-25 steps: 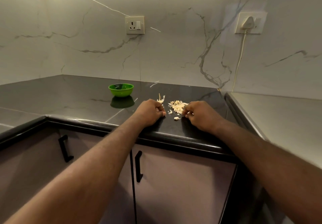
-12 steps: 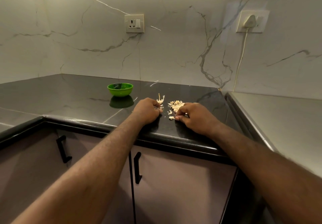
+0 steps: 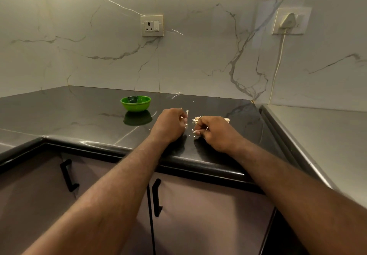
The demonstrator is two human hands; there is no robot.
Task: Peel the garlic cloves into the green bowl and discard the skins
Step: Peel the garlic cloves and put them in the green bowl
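Pale, papery garlic scraps [image 3: 196, 118] lie on the dark bench [image 3: 79, 111], right of the green bowl [image 3: 135, 106]. The right grip [image 3: 216, 133] pinches a small garlic piece [image 3: 197, 131]. The left grip [image 3: 170, 125], nearer the bowl, is curled; what it holds, I cannot tell.

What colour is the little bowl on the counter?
The bowl is bright green, darker inside. The head view shows it best.

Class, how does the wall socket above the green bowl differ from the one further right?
The left socket is empty, holes showing; the right socket holds a white plug with a hanging cord. The left socket's switch shows fully; the right socket's is partly covered. Both are pale plates on the marble wall.
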